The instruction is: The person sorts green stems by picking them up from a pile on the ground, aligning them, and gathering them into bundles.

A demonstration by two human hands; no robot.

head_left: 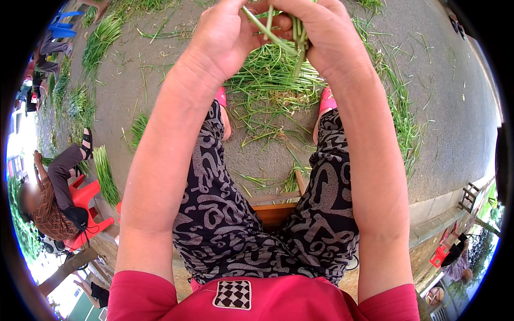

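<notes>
Both my hands are raised together at the top edge of the view, above a loose pile of long green stalks (277, 68) on the pavement. My right hand (327, 34) grips a small bundle of green stalks (298, 34), with the cut-looking ends pointing down past the palm. A single green stalk (267, 31) slants across the gap, its upper end at the thumb of my left hand (221, 40). The fingertips of my left hand reach close to the bundle. The frame's top edge cuts off the upper parts of the stalks.
Stalks are strewn along the road on the right (401, 116). A neat bundle (106, 176) lies at left, near a seated person (58, 204) on a red plastic stool (86, 196). Beneath me is a wooden seat (277, 212). Other people sit at the far left and right.
</notes>
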